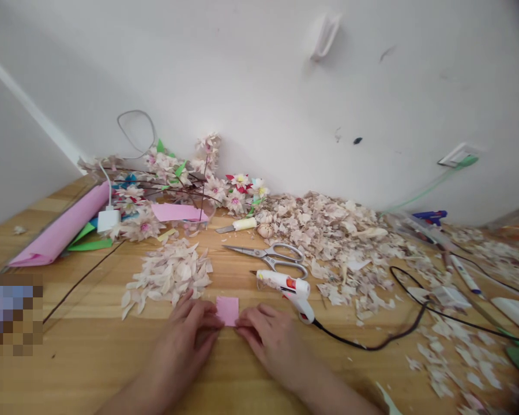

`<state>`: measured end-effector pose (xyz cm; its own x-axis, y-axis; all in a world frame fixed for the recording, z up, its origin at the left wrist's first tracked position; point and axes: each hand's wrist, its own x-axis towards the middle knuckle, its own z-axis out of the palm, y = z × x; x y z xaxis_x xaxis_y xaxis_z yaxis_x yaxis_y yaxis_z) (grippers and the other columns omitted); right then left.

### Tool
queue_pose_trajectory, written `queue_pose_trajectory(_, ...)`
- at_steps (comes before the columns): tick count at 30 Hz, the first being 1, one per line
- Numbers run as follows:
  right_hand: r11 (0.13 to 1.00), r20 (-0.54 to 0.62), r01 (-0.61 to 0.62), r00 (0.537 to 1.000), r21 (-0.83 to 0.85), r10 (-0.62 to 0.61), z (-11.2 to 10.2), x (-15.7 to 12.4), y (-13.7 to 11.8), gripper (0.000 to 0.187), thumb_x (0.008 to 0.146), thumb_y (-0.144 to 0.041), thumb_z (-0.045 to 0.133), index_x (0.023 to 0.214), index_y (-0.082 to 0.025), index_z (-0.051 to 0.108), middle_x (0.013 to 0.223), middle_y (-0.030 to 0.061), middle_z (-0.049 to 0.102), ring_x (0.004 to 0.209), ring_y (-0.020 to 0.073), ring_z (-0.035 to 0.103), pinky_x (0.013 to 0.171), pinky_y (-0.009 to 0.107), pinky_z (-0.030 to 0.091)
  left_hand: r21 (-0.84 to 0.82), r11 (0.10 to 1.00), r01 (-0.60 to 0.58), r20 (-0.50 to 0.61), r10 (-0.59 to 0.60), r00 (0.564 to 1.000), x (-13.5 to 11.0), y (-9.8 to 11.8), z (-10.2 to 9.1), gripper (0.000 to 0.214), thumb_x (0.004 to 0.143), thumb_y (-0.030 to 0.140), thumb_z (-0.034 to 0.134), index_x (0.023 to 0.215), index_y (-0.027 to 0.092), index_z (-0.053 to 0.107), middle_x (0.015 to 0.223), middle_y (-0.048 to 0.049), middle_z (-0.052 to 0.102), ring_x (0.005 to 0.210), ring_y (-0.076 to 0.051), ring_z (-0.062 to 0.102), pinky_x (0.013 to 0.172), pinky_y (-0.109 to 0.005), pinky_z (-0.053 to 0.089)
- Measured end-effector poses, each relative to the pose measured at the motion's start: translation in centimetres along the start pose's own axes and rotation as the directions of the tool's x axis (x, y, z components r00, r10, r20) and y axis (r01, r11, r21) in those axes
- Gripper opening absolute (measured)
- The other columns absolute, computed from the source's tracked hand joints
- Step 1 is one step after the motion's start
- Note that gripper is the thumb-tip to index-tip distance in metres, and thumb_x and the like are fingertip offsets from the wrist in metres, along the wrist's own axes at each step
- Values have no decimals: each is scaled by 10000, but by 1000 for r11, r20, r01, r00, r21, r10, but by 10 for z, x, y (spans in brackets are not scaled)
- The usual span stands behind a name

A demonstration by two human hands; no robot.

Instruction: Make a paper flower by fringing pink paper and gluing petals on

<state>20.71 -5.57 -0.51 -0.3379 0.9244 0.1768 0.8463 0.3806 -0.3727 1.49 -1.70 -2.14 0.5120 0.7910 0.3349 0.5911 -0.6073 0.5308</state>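
Observation:
A small pink paper square [227,309] lies flat on the wooden table [95,351] near its front edge. My left hand [189,329] presses on the square's left edge with fingers bent together. My right hand [268,339] pinches its right lower corner the same way. Just beyond my right hand lies a white glue gun [290,290] with a black cord [372,344]. Silver scissors [271,257] lie behind the glue gun.
A heap of pale petals [168,275] sits left of the scissors, and a wider heap [333,230] spreads right. Paper flowers on stems [177,184], a pink paper roll [64,227], a white charger [108,219] and a small knife [237,225] line the wall.

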Motion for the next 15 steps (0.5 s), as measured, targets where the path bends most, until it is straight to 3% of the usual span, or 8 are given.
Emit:
queue_pose_trajectory(6,998,6,47,999,-45,-47,-2,1,-1,96,868,-157,464,869,-188,554,771,47,633,701,185,580,602,270,426,22,999,-45,-24,45,999,2,3,-4,248,724,99,549,898,248,454,796,18,640,821,-192,640,1007,-544,337)
queue_pose_trajectory(15,998,-11,15,1000,68,-14,-3,5,-2,120,788,-81,520,832,-193,522,786,12,615,743,167,552,638,256,406,64,995,-77,-52,81,995,5,2,-6,228,741,149,568,915,240,453,759,23,634,769,-188,641,967,-519,393)
